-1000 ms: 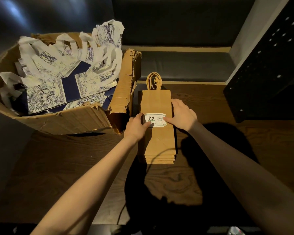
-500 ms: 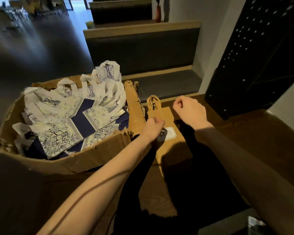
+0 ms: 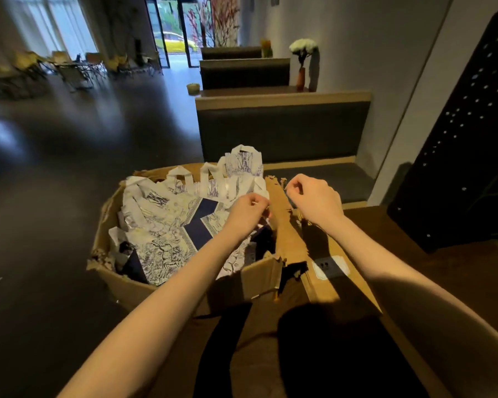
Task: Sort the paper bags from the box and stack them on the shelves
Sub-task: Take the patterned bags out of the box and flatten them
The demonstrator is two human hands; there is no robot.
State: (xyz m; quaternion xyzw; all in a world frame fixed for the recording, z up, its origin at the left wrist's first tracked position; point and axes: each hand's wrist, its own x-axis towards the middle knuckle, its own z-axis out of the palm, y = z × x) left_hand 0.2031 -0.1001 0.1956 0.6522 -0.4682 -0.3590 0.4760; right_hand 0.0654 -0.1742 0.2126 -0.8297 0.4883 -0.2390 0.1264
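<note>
Paper bags (image 3: 167, 225) printed in white and navy fill the torn cardboard box (image 3: 133, 285) that sits on the wooden table (image 3: 457, 271) in front of you, their flat white handles sticking up along the far side of the box. From the head camera, your left hand (image 3: 249, 212) is over the right end of that pile, fingers curled with the tips drawn together close against a white handle; whether it actually pinches the paper cannot be told from this angle. Your right hand (image 3: 314, 201) hangs just beside it, above the ragged right wall of the box, fingers loosely curled with thumb and forefinger near each other and nothing visible between them. Both forearms reach in from the bottom of the view.

Just right of the box, a stack of brown paper bags (image 3: 339, 280) lies flat on the table, a white label (image 3: 329, 267) on the top bag, partly in the shadow of your right arm. A black perforated panel (image 3: 466, 156) stands at the right edge. Beyond the table are dark upholstered benches (image 3: 282, 130) with pale wood tops, and a vase of white flowers (image 3: 302, 61) by the wall. The far room is blurred.
</note>
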